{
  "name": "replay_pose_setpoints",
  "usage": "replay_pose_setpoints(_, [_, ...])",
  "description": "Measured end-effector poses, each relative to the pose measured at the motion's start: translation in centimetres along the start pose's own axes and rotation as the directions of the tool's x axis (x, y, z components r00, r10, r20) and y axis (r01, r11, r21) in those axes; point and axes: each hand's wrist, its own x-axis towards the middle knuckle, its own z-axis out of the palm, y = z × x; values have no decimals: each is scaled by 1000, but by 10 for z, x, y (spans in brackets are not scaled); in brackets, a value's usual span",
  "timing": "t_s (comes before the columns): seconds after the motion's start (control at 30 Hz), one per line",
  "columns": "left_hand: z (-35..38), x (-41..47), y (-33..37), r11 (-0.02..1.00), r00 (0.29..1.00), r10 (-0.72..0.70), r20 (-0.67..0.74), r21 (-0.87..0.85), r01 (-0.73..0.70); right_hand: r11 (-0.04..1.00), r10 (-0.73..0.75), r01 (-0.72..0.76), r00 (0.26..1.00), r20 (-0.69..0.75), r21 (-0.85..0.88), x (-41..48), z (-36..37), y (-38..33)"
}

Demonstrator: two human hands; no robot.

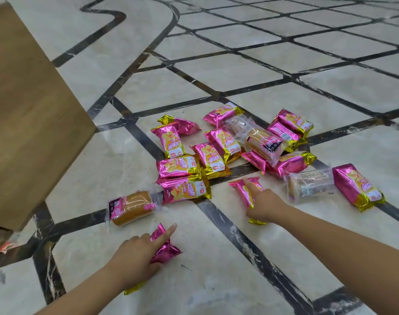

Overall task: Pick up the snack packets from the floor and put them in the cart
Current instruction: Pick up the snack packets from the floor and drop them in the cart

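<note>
Several pink-and-gold snack packets and a few clear-wrapped cakes lie scattered on the marble floor. My left hand lies over a crumpled pink packet near the bottom centre. The index finger stretches along the top of the packet and the thumb closes on its side. A gold end sticks out under the wrist. My right hand covers another pink packet at the near edge of the pile. Its fingers curl on the wrapper, with the index finger pointing forward.
A large brown cardboard box fills the left side, and its lower corner hangs above the floor. A clear-wrapped cake and a pink packet lie to the right of my right hand. Tiled floor stretches beyond the pile.
</note>
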Motion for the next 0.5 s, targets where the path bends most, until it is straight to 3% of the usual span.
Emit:
replay_pose_setpoints(0.17, [-22, -5, 4, 986, 986, -74, -151, -159, 49, 1000, -20, 19, 999, -29, -21, -27, -31, 1])
replay_pose_setpoints(0.3, [-60, -8, 11, 957, 927, -237, -290, -233, 172, 998, -59, 63, 989, -135, 29, -46, -60, -9])
replay_pose_setpoints(0.5, [-153, -18, 13, 841, 842, -446, -303, -464, 278, 946, -195, 274, 910, -367, 176, -96, -132, -42])
